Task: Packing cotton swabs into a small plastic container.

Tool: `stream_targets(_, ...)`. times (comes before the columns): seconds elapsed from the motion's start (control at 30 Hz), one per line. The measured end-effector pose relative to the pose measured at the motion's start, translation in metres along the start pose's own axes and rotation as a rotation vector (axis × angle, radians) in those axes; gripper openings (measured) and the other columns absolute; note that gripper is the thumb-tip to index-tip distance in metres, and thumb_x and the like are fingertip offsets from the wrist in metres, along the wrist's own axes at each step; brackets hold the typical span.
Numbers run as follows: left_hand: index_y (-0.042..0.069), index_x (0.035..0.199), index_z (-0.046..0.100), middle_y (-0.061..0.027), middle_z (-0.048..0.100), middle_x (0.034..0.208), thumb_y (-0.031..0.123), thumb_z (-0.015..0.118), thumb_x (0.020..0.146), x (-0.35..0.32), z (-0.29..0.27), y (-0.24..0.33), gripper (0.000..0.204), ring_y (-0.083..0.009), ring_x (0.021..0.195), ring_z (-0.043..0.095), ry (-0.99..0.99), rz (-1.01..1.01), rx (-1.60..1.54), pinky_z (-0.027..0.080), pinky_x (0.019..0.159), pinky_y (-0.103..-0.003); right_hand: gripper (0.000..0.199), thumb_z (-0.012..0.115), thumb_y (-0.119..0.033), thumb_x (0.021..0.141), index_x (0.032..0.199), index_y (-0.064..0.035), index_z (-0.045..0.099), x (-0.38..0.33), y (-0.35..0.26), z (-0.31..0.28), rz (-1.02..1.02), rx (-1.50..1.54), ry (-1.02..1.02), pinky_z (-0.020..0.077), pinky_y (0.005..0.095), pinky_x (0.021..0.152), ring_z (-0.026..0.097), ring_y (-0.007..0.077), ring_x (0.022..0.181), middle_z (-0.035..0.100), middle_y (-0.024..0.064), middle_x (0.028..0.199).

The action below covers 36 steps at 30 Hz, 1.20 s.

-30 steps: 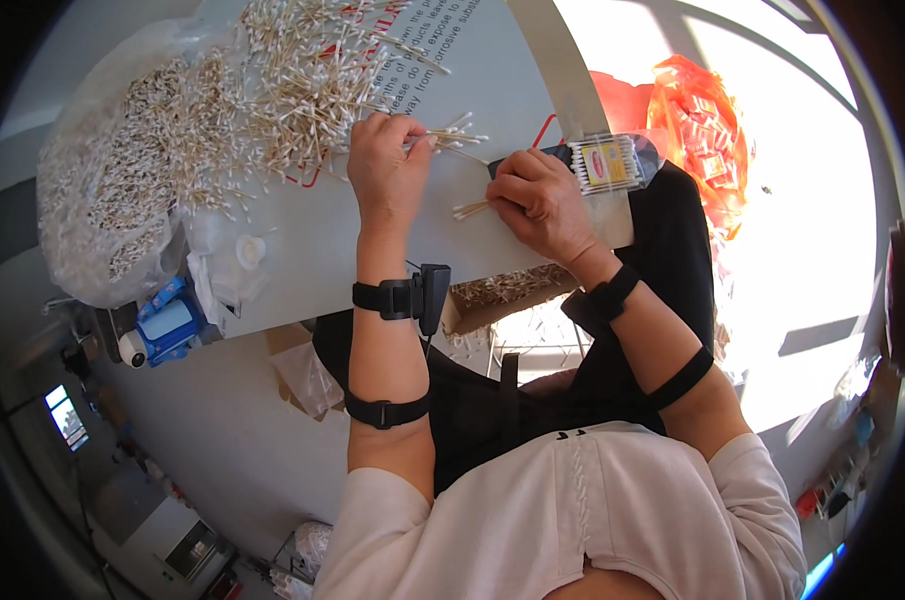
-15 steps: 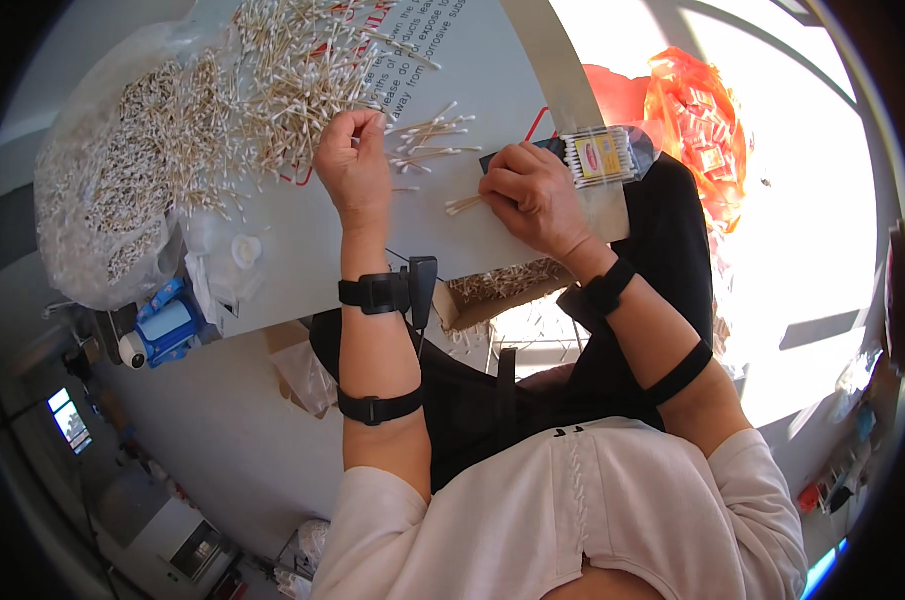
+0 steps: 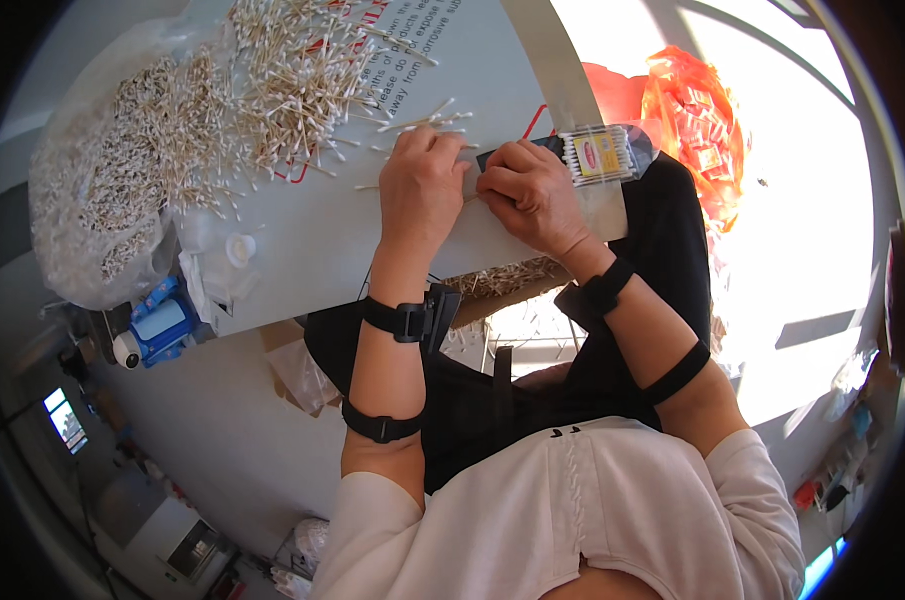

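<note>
My left hand is over the table with its fingers bent down and together, close to my right hand's fingertips. What it holds, if anything, is hidden beneath it. My right hand is closed on a few cotton swabs, whose ends show faintly toward my left hand. Just beyond my left fingers lie loose cotton swabs. A clear pack of cotton swabs with a yellow label rests at the table's right edge, by my right knuckles. A dark flat piece is partly behind my right hand.
A large heap of cotton swabs covers the table's far left, beside a big clear bag full of them. An orange-red plastic bag with small packs stands off the right edge. A blue-and-white object sits by the left edge.
My left hand has moved right and nearer, from beside the heap to beside my right hand, and has turned palm down. My right hand has barely moved.
</note>
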<state>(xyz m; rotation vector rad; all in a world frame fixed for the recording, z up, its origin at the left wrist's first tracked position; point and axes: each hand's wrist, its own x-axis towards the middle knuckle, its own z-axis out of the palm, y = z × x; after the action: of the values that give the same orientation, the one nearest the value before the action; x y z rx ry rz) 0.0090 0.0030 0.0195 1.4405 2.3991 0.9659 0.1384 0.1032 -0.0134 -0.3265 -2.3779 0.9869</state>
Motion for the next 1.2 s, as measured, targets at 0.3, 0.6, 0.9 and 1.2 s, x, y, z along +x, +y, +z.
stream_targets(0.3,0.003,0.089,0.06,-0.0033,0.057,0.08,0.0,0.067,0.081,0.018,-0.006,-0.005,0.011,-0.017,0.074,0.055,0.303,-0.005,-0.138,0.047,0.067,-0.03,0.007,0.069,-0.008,0.071,0.072,-0.0103,0.063,0.0,0.001,0.001,-0.007,0.012,0.012,0.0464,0.0359,0.072,0.057,0.0235,0.08,0.056,0.0028,0.081)
stream_targets(0.6,0.001,0.094,0.06,-0.0069,0.059,0.087,-0.007,0.067,0.077,-0.076,-0.041,-0.01,0.02,-0.0174,0.073,0.058,-0.173,-0.304,-0.344,0.049,0.068,-0.029,0.008,0.071,-0.007,0.069,0.072,-0.0101,0.064,-0.002,0.002,0.001,0.001,0.025,0.018,0.0477,0.0363,0.071,0.058,0.0238,0.08,0.057,0.0016,0.081)
stream_targets(0.9,0.008,0.094,0.062,-0.006,0.057,0.093,-0.005,0.071,0.07,-0.041,-0.03,-0.051,0.028,-0.0286,0.092,0.053,0.151,-0.132,0.237,0.048,0.079,-0.039,0.007,0.071,-0.007,0.07,0.071,-0.0096,0.064,-0.001,0.0,0.001,0.015,0.051,-0.009,0.0479,0.0367,0.07,0.057,0.0236,0.079,0.056,0.0017,0.08)
stream_targets(1.2,0.008,0.087,0.067,-0.0053,0.057,0.094,0.0,0.075,0.068,-0.017,-0.016,-0.03,0.022,-0.0277,0.095,0.051,0.213,-0.068,0.229,0.046,0.082,-0.037,0.006,0.07,-0.008,0.071,0.071,-0.0094,0.064,-0.001,0.001,0.0,0.014,0.047,-0.006,0.047,0.0363,0.073,0.057,0.0233,0.08,0.056,0.0021,0.082)
